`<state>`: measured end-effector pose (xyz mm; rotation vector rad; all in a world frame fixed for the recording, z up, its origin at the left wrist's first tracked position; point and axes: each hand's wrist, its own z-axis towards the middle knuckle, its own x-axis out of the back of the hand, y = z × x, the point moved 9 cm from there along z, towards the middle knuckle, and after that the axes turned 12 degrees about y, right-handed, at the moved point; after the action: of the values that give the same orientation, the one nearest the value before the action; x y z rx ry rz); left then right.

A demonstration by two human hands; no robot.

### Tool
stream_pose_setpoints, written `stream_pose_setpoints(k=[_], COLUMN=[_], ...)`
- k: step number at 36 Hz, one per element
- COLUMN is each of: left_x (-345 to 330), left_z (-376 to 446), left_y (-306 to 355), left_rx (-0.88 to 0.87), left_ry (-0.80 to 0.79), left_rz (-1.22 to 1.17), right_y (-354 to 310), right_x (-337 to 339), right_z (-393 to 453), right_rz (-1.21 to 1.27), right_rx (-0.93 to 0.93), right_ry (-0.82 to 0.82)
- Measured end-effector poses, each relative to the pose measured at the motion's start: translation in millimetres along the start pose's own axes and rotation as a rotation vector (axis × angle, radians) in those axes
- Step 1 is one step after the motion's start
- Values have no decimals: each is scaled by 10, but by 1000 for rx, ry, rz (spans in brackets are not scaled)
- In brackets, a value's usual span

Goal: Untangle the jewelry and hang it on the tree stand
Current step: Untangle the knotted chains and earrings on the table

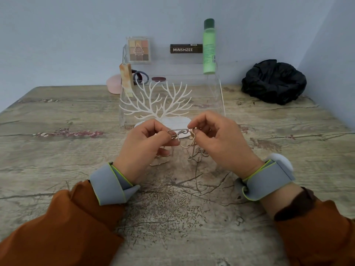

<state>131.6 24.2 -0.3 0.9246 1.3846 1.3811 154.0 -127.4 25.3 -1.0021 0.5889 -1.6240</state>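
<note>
A tangle of silver and gold jewelry chains (182, 131) is stretched between my two hands above the table. My left hand (146, 144) pinches its left end, my right hand (217, 141) pinches its right end. Loose chain loops (197, 153) hang down from the tangle onto the wooden table (57, 116). Just behind my hands stands the white branching tree stand (157, 100) on its oval base, with nothing seen on its branches.
A clear acrylic tiered shelf (217, 89) behind the stand holds an eyeshadow palette (138, 49), a dark box (186, 48), a green bottle (209, 47) and hair ties (141, 76). A pink object (113, 85) lies left of it. A black bag (273, 80) sits back right.
</note>
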Motion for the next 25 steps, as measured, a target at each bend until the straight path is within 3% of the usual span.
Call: stream_pose_setpoints(k=[8,18,22,25], left_x=[-35,40,62,66], left_z=[-16,45,60,60], left_y=[-26,3,23,31], left_rx=[110,22,-1,-15], left_ry=[-54,1,25,32], left_rz=[-141,-159,-164,-140], right_y=[38,173,186,189], right_x=[-53,-175,-244,-206], right_z=[-2,-73,-115,-95], right_rz=[304,555,494,360], right_rx=[-167,-418,-392,-311], right_ry=[-82,-230,-326,-274])
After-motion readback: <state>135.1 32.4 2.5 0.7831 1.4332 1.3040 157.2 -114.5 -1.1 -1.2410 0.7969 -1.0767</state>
